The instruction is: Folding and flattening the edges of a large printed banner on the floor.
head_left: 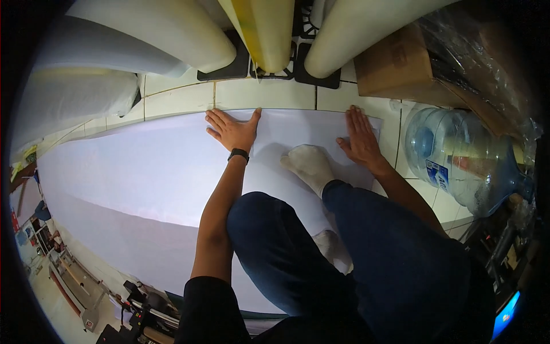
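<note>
A large white sheet (132,155) lies spread over the tiled floor and reaches far to the left. My left hand (236,131) presses flat on it at the far edge, fingers and thumb spread, a dark watch (239,153) on the wrist. Near the sheet's right end my right hand (362,140) also lies flat, fingertips at the far edge. Neither hand grips anything. Between them, my foot in a white sock (309,163) stands on the sheet, with the other sock partly hidden by my legs.
Several big upright rolls (275,40) stand on black bases beyond the sheet. At the right are a cardboard box (395,63) under clear plastic wrap and a large clear water bottle (452,155) on its side. Tools and equipment (74,281) lie at the lower left.
</note>
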Available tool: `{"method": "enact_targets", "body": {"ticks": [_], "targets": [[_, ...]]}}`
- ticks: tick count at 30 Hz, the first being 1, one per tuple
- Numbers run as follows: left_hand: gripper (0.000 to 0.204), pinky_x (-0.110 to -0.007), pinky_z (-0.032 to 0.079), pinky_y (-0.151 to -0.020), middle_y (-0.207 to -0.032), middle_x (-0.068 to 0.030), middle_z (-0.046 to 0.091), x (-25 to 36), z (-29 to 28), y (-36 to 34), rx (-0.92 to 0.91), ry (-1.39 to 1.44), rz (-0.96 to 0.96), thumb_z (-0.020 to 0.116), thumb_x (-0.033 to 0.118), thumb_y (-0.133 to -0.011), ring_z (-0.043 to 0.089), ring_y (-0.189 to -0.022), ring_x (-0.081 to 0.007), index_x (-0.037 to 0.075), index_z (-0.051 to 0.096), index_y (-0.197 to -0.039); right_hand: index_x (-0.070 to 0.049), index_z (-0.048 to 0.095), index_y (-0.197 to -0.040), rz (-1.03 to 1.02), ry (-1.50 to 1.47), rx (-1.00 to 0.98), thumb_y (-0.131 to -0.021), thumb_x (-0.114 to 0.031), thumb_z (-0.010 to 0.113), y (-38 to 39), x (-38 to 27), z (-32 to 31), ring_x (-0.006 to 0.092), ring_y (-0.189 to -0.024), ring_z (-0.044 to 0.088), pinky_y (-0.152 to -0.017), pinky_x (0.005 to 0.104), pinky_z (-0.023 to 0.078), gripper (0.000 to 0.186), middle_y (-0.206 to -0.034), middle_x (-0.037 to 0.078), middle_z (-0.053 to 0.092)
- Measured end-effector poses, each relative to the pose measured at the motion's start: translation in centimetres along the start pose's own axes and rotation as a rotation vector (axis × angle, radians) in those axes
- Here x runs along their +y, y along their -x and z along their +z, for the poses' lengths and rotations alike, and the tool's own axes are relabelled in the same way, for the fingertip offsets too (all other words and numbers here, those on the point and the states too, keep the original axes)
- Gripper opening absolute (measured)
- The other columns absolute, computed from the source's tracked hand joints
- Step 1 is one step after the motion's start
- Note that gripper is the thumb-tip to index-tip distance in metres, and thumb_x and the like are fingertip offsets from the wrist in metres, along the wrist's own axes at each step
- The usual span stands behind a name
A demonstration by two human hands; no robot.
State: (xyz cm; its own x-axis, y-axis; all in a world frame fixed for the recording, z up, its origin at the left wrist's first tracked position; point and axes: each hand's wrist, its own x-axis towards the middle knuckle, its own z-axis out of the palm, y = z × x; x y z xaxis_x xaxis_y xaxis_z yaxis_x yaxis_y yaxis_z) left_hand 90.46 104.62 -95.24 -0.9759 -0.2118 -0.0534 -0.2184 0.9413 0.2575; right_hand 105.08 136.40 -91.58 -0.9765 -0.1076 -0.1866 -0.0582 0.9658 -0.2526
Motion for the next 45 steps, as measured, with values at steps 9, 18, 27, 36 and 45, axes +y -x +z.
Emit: {"method": "enact_targets", "body": {"ticks": [9, 18, 27, 36, 45], "targets": [[0.13, -0.049, 0.002, -0.119, -0.158, -0.0273, 0.01, -0.4, 0.0, 0.1, 0.001, -0.039, 0.002, 0.062, 0.077, -0.068, 0.004, -0.149, -0.0348, -0.01, 0.01, -0.149, 0.009, 0.015, -0.149, 0.069, -0.027, 0.022, -0.095, -0.037, 0.05, 2.7, 3.7, 0.6, 0.0415, -0.146, 0.014, -0.12, 0.0491, 0.011, 0.078, -0.155, 0.03, 0.014], [0.118, -0.049, 0.0, -0.119, -0.158, -0.0266, 0.011, -0.5, 0.5, -0.1, 0.052, -0.012, 0.016, 0.056, 0.071, -0.075, 0.003, -0.149, -0.0343, -0.01, 0.012, -0.149, -0.001, 0.015, -0.153, -0.043, -0.334, 0.143, -0.093, -0.02, 0.053, 3.3, 5.7, 0.8, 0.0401, -0.147, 0.014, -0.118, 0.0495, 0.013, 0.074, -0.158, 0.025, 0.015], [0.113, -0.05, 0.002, -0.118, -0.158, -0.0261, 0.013, -0.2, 0.9, 0.2, 0.061, -0.072, 0.015, 0.048, 0.073, -0.08, 0.006, -0.149, -0.0342, -0.01, 0.015, -0.149, -0.001, 0.009, -0.154, 0.137, -0.883, 0.152, -0.098, -0.029, 0.045, 3.2, 6.8, 0.3, 0.0339, -0.147, 0.015, -0.118, 0.0412, 0.014, 0.072, -0.159, 0.021, 0.016], [0.113, -0.051, 0.002, -0.118, -0.157, -0.0272, 0.013, -0.3, 1.3, 0.0, 0.079, -0.076, 0.034, 0.046, 0.074, -0.081, 0.005, -0.149, -0.0352, -0.012, 0.014, -0.148, -0.002, 0.038, -0.138, 0.349, -0.914, 0.564, -0.099, -0.024, 0.048, 3.7, 7.2, 2.0, 0.0257, -0.127, 0.048, -0.103, 0.0339, 0.037, 0.045, -0.142, 0.015, 0.045], [0.093, -0.054, 0.001, -0.117, -0.156, -0.0288, 0.015, -0.6, 1.7, -0.2, 0.133, -0.169, 0.258, 0.041, 0.058, -0.092, 0.007, -0.148, -0.0389, -0.013, 0.018, -0.147, 0.002, 0.048, -0.12, 0.744, -0.746, 0.838, -0.089, -0.015, 0.067, 0.6, 9.2, 0.5, 0.0221, -0.096, 0.058, -0.08, 0.0295, 0.048, 0.041, -0.118, 0.016, 0.053]]}}
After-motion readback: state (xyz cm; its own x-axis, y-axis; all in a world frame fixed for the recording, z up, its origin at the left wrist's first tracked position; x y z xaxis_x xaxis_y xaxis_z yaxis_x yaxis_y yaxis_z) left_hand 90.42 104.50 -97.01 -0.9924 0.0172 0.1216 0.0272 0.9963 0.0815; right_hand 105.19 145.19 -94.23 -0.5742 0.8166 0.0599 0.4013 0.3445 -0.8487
